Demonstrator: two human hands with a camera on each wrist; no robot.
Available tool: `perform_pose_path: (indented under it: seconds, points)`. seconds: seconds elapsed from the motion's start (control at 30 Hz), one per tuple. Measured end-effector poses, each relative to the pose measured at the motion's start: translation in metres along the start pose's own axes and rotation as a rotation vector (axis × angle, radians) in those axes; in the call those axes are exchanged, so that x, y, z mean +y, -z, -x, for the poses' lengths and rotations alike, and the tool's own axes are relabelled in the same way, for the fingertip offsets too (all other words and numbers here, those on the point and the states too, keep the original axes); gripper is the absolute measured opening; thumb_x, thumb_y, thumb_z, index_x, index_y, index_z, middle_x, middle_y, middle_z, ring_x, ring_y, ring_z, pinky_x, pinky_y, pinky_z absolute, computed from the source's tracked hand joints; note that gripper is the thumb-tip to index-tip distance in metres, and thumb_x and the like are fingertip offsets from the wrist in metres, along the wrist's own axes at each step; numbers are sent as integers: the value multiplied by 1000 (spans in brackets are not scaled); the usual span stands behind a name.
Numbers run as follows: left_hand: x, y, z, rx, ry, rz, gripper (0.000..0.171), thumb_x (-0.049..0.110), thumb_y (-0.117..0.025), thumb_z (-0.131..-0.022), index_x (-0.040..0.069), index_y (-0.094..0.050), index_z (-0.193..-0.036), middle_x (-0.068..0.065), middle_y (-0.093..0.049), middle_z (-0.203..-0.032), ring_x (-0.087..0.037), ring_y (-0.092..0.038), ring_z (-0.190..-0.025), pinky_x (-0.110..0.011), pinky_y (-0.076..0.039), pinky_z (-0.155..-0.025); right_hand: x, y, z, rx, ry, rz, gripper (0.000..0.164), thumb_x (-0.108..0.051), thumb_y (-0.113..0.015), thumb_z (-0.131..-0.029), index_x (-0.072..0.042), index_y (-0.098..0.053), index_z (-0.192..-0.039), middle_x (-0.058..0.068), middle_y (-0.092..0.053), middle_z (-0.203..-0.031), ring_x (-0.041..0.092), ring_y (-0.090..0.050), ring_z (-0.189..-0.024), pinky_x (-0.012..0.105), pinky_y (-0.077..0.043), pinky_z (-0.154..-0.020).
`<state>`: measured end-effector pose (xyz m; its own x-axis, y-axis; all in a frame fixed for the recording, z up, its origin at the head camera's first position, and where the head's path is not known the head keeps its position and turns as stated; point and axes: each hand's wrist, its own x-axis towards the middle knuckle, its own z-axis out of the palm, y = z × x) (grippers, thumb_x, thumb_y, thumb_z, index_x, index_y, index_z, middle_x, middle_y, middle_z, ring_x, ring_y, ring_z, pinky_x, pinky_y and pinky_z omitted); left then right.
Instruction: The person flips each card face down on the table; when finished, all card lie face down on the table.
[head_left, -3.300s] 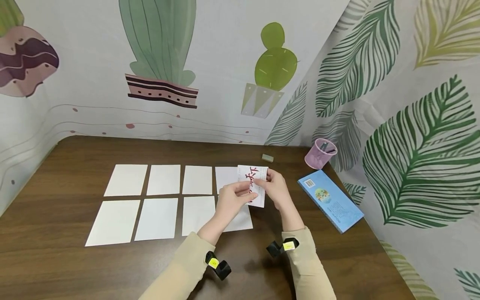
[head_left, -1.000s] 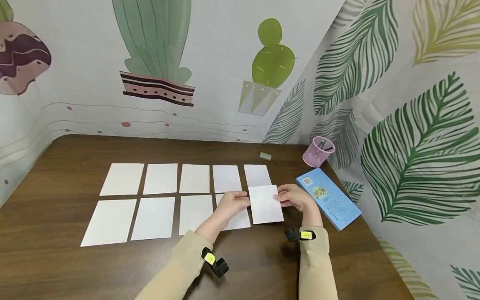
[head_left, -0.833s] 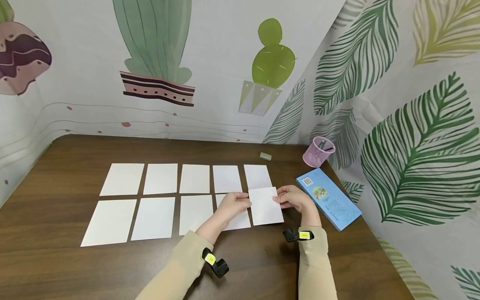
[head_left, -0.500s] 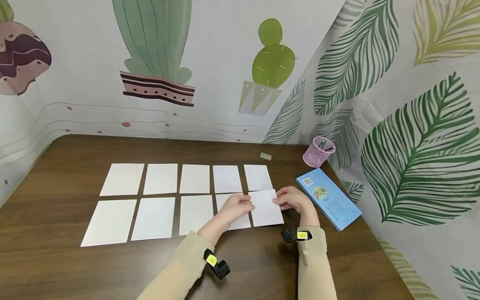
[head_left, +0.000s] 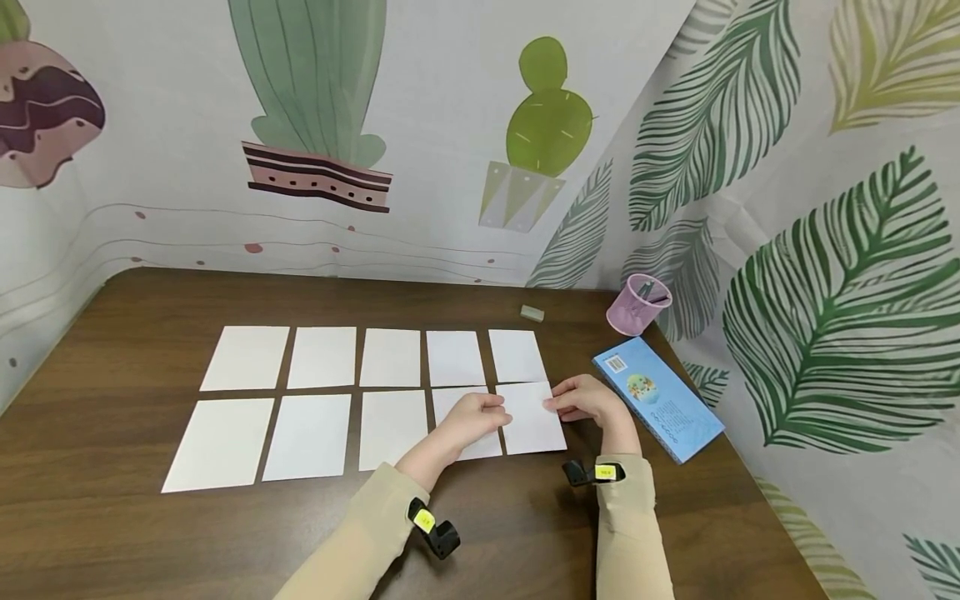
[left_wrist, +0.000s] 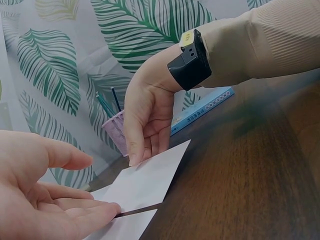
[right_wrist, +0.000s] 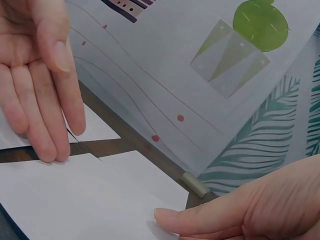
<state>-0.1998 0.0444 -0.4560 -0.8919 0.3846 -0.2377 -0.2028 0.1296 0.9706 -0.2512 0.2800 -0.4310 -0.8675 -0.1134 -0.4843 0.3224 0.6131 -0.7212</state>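
A white paper card (head_left: 534, 429) lies at the right end of the front row, blank side up. My right hand (head_left: 591, 400) pinches its right edge, the thumb on the upper face, as the right wrist view also shows with the thumb (right_wrist: 175, 220). At the card's left edge is my left hand (head_left: 468, 423), its relaxed fingers right by the edge and the thumb (left_wrist: 30, 222) side spread from the others in the left wrist view. It partly covers the neighbouring card (head_left: 480, 447). Behind the pinched card lies another blank card (head_left: 517, 357) in the back row.
Several more blank white cards (head_left: 311, 437) form two rows leftward on the brown wooden table (head_left: 517, 533). A blue book (head_left: 660, 400) lies at the right, with a pink mesh pen cup (head_left: 636, 308) behind it. A small eraser-like block (head_left: 532, 313) sits near the back edge.
A card with red writing has joined the back row, white side up. A further card has come down into the front row's right end, both hands lowering with it.
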Motion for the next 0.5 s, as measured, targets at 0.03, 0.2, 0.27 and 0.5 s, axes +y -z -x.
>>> perform_pose_path:
  seconds: [0.03,0.2,0.27,0.5]
  points:
    - [0,0,0,-1,2,2,51,12,-64,-89,-12,-51,-133,-25,-60,-131,-33,-59,-121,-38,-51,-101,1,1,1,-6,8,-4,46,-18,-76,-85,13,-60,-116,15,-68,-96,20,-68,-83,41,-59,-85]
    - [0,1,0,-8,2,7,51,12,-63,-90,-12,-50,-133,-26,-58,-133,-34,-58,-122,-38,-51,-101,8,7,-2,-24,46,-46,47,-25,-78,-83,10,-63,-111,13,-71,-91,17,-68,-79,37,-60,-81]
    - [0,1,0,-9,-1,7,51,12,-62,-90,-13,-50,-133,-26,-57,-133,-34,-58,-121,-38,-51,-101,7,5,-2,-15,39,-44,44,-22,-76,-86,10,-63,-112,13,-71,-92,15,-68,-79,37,-60,-81]
    - [-1,1,-1,-4,10,27,50,11,-62,-90,-12,-51,-133,-26,-57,-133,-34,-59,-121,-38,-51,-101,-1,-6,-3,-4,19,-43,34,-10,-71,-88,13,-63,-112,6,-68,-84,10,-64,-71,31,-61,-74]
